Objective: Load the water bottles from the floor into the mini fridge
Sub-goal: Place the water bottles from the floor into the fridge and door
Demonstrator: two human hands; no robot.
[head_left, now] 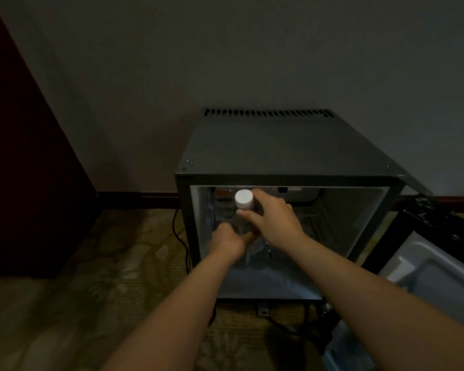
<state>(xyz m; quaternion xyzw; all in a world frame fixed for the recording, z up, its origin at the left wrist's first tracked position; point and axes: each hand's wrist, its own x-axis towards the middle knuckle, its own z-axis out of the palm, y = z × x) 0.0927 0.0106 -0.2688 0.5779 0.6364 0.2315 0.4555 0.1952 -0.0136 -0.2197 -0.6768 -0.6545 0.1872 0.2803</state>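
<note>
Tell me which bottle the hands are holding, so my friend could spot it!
Find the dark mini fridge against the wall, its door swung open to the right. In the left part of its opening, the left hand and right hand hold a clear water bottle. Unlike the red-labelled bottle behind it, it shows a round white cap on top.

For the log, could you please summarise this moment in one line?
left hand, right hand: gripping bottle | bottle: inside fridge | door: open

Nothing readable; the red label (pixel 223 193) on the rear bottle (pixel 223 208) is blurred
</note>
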